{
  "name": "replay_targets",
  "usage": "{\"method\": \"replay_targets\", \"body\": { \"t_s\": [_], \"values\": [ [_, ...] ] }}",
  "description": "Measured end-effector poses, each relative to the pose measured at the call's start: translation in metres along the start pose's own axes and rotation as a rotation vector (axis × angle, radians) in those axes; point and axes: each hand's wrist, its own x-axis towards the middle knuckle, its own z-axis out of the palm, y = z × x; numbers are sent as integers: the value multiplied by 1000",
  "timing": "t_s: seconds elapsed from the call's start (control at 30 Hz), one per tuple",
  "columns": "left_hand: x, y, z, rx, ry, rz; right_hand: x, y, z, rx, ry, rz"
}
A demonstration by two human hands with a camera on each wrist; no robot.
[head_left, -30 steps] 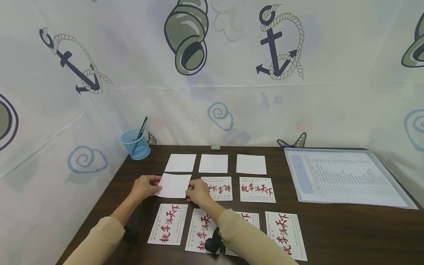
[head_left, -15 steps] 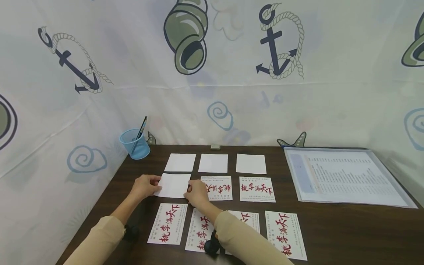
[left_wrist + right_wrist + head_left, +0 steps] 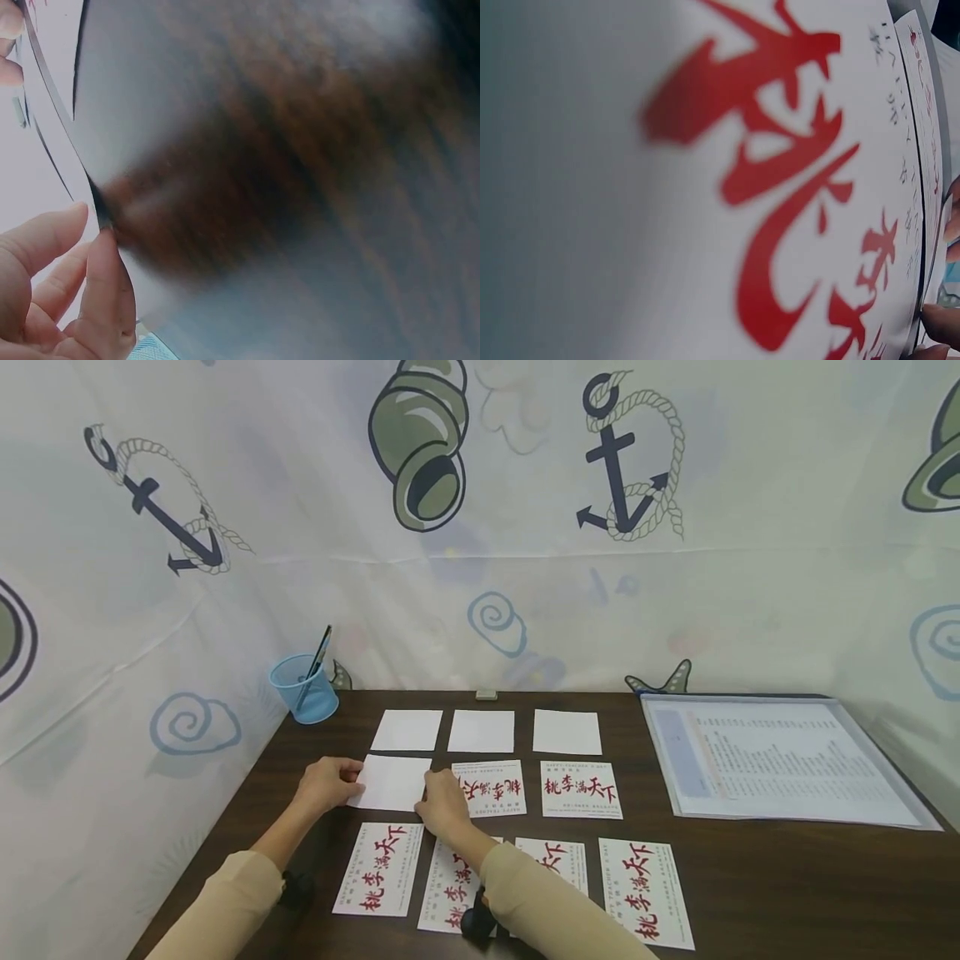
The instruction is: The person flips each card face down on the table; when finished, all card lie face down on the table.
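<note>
A blank white card (image 3: 393, 782) lies at the left end of the middle row in the head view. My left hand (image 3: 327, 783) pinches its left edge between thumb and fingers; in the left wrist view the left hand (image 3: 67, 285) shows that grip up close. On the opposite side, my right hand (image 3: 444, 802) pinches the card's right edge. Just beside that hand lies a card with red characters upside down (image 3: 491, 788). The right wrist view is filled by a red-lettered card (image 3: 780, 187), with fingertips of the right hand (image 3: 934, 330) at its lower right.
Three blank cards (image 3: 482, 732) form the back row. Another red-lettered card (image 3: 580, 790) lies further right, and several (image 3: 378, 869) line the front, partly under the right sleeve. A blue pen cup (image 3: 303, 689) stands back left. Printed sheets (image 3: 787, 764) lie on the right.
My right hand has shifted slightly left and toward me along the card's right edge, uncovering a little more of the upside-down card. The left hand stays in place.
</note>
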Motion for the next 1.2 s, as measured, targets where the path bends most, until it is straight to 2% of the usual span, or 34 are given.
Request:
{"method": "replay_targets", "body": {
  "t_s": [0.1,0.2,0.33,0.43,0.53,0.63,0.73,0.9,1.2],
  "values": [
    [0,0,1,25,8,15,0,2,0,23,-9,7],
    [2,-2,3,31,3,14,2,7,-5,109,1,27],
    [2,0,5,45,15,31,10,20,-28,262,58,53],
    [3,13,7,18,23,107,15,37,-54,328,96,80],
    [4,32,15,-54,-46,225,15,56,-77,351,94,127],
    [3,53,27,-99,-156,295,12,73,-90,324,52,174],
    [3,70,40,-76,-225,294,8,86,-96,287,-13,208],
    [8,86,54,21,-253,262,6,94,-102,193,-55,202],
    [15,98,65,113,-260,260,8,95,-102,57,-55,189]
  ]
}}
